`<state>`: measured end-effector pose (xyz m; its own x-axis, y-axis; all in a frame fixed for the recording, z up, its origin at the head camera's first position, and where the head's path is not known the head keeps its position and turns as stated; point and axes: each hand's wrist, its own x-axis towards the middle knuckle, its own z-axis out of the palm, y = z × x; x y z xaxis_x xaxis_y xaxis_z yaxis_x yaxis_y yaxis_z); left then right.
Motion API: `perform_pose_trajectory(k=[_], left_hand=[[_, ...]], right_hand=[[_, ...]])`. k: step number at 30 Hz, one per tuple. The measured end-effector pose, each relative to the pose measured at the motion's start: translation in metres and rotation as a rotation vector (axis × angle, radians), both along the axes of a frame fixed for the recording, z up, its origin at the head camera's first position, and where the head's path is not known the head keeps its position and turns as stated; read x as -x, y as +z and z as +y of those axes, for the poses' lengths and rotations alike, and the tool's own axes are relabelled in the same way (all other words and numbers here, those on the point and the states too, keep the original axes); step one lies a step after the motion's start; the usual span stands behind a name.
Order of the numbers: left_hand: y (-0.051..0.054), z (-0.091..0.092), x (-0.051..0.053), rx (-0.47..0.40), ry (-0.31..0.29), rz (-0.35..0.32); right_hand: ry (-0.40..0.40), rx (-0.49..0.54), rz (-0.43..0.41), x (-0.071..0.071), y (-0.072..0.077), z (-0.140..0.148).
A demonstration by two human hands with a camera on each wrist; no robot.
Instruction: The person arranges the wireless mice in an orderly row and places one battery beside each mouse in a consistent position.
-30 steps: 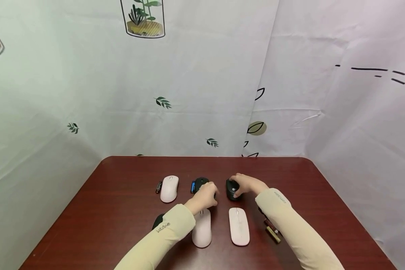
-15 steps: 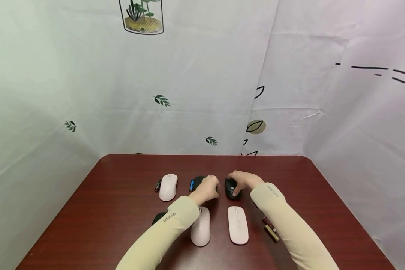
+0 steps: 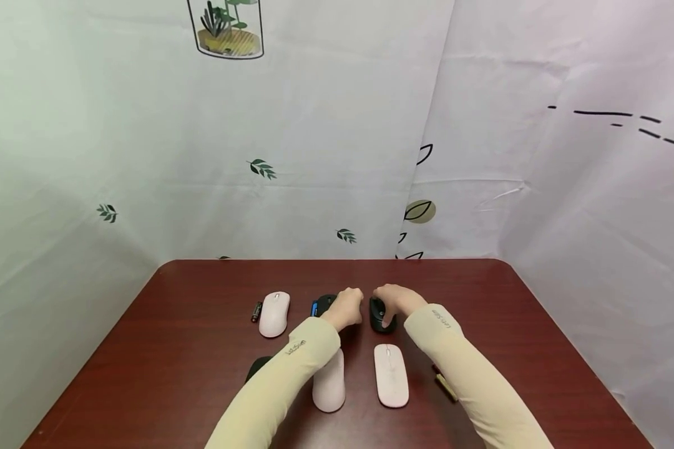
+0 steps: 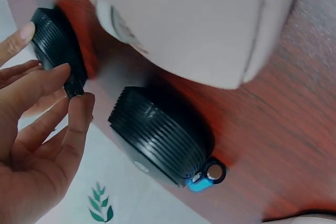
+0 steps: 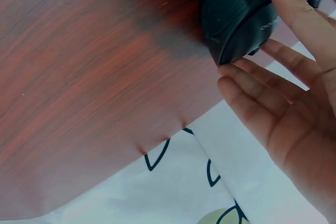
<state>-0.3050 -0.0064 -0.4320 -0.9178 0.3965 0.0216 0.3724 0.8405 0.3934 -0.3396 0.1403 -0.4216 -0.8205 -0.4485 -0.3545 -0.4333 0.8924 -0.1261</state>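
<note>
My right hand (image 3: 400, 300) grips a black mouse (image 3: 377, 317) at the back of the table; in the right wrist view the thumb of this hand (image 5: 299, 90) lies on the ribbed side of the mouse (image 5: 236, 19), with fingers along its far side. Just left of it, my left hand (image 3: 346, 307) pinches a small dark cylinder, seemingly a battery (image 4: 75, 88), between thumb and fingertips. The left wrist view shows the left hand (image 4: 44, 145) beside the held mouse (image 4: 55, 38). Another black mouse (image 4: 163, 135) stands nearby with a blue battery (image 4: 198, 183) against it.
White mice stand at the back left (image 3: 274, 314), under my left forearm (image 3: 329, 386) and front centre (image 3: 391, 376). A black mouse (image 3: 256, 366) is partly behind the left sleeve. Batteries lie at the left (image 3: 256, 312) and beside the right sleeve (image 3: 446, 387). A printed curtain (image 3: 337, 125) hangs behind the table.
My left hand has moved away from me and nearer to the mouse in my right hand. The right hand keeps its grip on that mouse. The head view has shifted slightly.
</note>
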Motion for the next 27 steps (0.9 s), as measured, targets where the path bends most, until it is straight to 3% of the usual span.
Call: perform_pose_trajectory(k=[2,3,6,13,19,27], left_hand=[[-0.001,0.003,0.003,0.007,-0.002,-0.009],[-0.002,0.005,0.004,0.016,-0.003,-0.011],[-0.004,0.009,0.007,0.021,0.015,-0.035],[-0.004,0.01,0.01,0.055,0.108,-0.118],[0.003,0.009,0.01,0.043,0.141,-0.197],[0.011,0.02,0.013,0.109,0.16,-0.219]], right_hand=[[-0.01,-0.01,-0.002,0.001,0.001,-0.001],[-0.031,-0.014,-0.016,-0.011,0.017,-0.006],[-0.023,-0.01,-0.008,-0.012,0.019,-0.006],[-0.001,-0.032,-0.014,-0.014,0.02,-0.008],[-0.006,-0.037,-0.012,-0.015,0.018,-0.008],[-0.014,-0.005,-0.007,-0.016,0.02,-0.008]])
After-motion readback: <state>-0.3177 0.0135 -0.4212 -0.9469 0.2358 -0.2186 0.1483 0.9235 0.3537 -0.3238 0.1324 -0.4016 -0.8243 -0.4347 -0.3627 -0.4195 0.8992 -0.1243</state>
